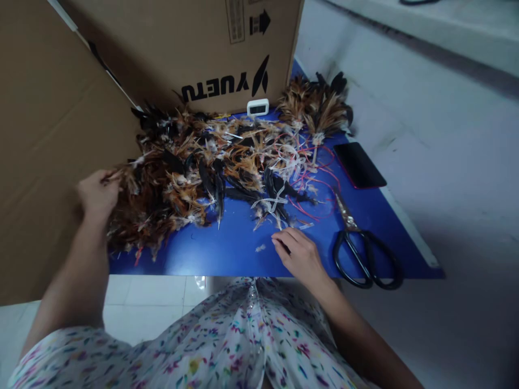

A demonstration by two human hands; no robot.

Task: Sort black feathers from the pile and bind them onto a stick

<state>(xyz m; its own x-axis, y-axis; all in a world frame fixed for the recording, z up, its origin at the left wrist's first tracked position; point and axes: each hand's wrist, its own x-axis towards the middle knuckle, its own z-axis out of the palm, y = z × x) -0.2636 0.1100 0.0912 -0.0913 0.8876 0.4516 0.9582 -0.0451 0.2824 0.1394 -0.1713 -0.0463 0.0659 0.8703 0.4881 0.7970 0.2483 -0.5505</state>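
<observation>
Brown and black feathers lie in a wide, loose heap across the blue table. At the heap's left end, beside the cardboard, my left hand has its fingers closed on a tuft of feathers. My right hand rests near the table's front edge with its fingers curled in, and nothing shows in them. Just beyond it are black feathers and white strips. To its right lie black-handled scissors, blades pointing away from me.
Large cardboard panels stand at the back and left. A small white digital device sits before them. Feather bundles lie back right, near a dark phone. Red strings tangle beside the scissors. A wall borders the right side.
</observation>
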